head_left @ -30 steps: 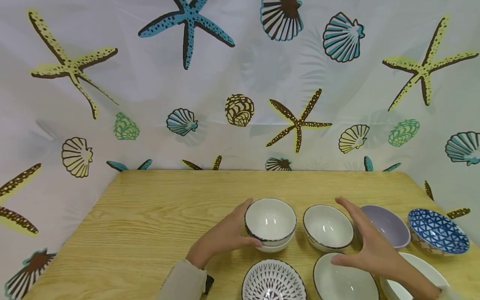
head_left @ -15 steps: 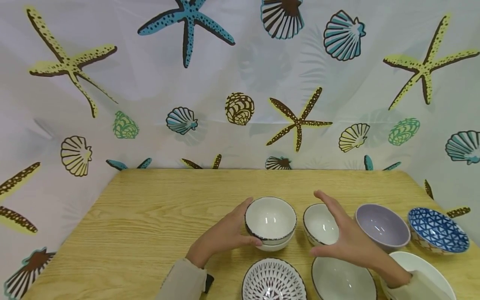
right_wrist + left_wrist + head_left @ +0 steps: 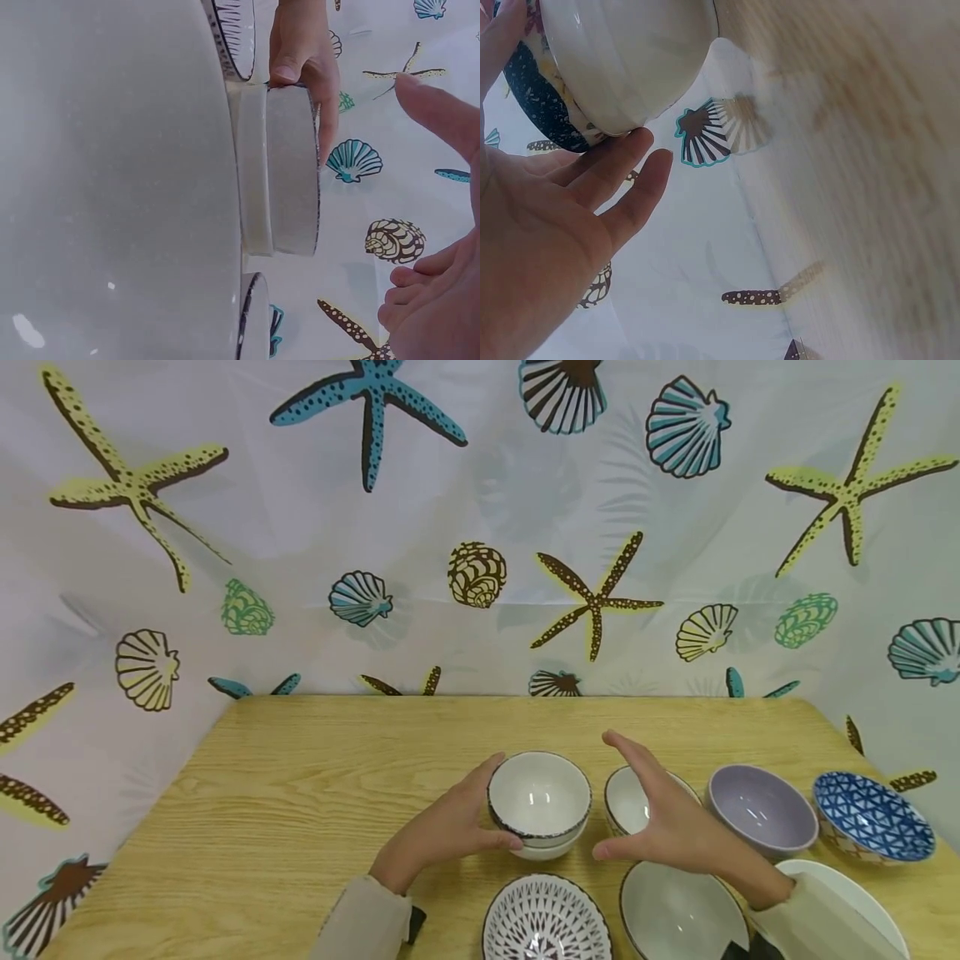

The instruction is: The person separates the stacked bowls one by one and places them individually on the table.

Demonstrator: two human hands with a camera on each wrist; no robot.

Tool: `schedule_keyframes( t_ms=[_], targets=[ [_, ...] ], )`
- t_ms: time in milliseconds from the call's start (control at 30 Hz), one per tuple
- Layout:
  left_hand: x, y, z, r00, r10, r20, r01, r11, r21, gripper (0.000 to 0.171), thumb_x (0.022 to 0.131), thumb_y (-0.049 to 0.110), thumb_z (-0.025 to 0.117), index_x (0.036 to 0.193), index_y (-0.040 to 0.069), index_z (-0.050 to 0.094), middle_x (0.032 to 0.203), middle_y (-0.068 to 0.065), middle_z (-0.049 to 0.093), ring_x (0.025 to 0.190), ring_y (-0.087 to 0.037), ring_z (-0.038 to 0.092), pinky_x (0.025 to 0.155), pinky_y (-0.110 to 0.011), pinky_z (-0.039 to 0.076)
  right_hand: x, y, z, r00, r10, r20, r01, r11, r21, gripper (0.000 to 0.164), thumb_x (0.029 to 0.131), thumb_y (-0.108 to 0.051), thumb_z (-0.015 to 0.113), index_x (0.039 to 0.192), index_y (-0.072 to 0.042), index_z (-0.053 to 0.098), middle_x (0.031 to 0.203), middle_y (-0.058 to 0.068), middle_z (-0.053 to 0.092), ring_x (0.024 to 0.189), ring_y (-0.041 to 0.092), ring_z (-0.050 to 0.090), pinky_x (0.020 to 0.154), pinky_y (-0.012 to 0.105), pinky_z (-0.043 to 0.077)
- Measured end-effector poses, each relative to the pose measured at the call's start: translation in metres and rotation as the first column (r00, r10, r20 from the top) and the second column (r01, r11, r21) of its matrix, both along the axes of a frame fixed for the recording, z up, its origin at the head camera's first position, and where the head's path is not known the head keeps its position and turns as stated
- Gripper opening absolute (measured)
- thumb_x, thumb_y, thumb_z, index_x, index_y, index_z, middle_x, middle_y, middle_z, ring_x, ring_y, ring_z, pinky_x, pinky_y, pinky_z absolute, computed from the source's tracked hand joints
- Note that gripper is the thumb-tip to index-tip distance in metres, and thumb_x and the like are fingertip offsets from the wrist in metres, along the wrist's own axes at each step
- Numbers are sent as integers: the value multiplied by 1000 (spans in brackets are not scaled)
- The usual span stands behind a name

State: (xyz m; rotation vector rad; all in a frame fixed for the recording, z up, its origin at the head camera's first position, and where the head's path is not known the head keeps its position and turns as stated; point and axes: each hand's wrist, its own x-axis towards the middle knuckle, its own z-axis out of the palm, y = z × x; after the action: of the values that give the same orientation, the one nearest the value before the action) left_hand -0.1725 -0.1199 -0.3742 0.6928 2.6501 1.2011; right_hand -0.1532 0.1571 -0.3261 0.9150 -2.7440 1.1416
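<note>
My left hand grips a white bowl with a dark speckled rim, thumb at its near side and fingers round its left. This bowl sits nested in another white bowl. In the left wrist view, a floral and dark blue pattern shows on the outside of the held stack. My right hand is spread, thumb and fingers wide apart, to the right of the stack. It holds nothing and partly hides a dark-rimmed white bowl behind it.
Nearest me are a bowl with dark dashes inside and a larger white bowl. Off to the right stand a purple bowl, a blue-patterned bowl and a white dish. A shell-print cloth hangs behind the wooden table.
My right hand has moved left, from near the purple bowl to over the dark-rimmed white bowl, closer to the stack. My left hand keeps its grip in the same place.
</note>
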Motion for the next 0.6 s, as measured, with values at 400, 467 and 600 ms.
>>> schedule_keyframes(
  t_ms=[400, 467, 600],
  targets=[
    [-1, -2, -1, 1000, -18, -22, 19, 1000, 24, 110, 74, 35, 81, 152, 3, 12, 155, -16, 26, 143, -30, 27, 113, -51, 29, -17, -18, -16, 995, 13, 103, -14, 1000, 1, 116, 65, -34, 88, 152, -7, 16, 155, 20, 21, 141, 44, 22, 106, 66, 27],
    [-1, -2, -1, 1000, -19, -20, 19, 999, 33, 110, 73, 35, 82, 152, 4, 12, 155, -15, 27, 142, -30, 28, 113, -51, 29, -20, -19, -19, 993, 19, 116, -19, 1000, 1, 119, 64, -36, 88, 152, -6, 15, 155, 20, 20, 141, 44, 21, 106, 66, 27],
    [-1, -2, -2, 999, -23, -28, 24, 999, 36, 109, 73, 34, 82, 152, 5, 13, 153, -14, 30, 141, -30, 31, 112, -50, 30, -27, -23, -27, 988, 32, 152, -32, 999, -8, 122, 63, -37, 89, 152, -5, 12, 156, 22, 16, 142, 45, 17, 107, 67, 25]
  ],
)
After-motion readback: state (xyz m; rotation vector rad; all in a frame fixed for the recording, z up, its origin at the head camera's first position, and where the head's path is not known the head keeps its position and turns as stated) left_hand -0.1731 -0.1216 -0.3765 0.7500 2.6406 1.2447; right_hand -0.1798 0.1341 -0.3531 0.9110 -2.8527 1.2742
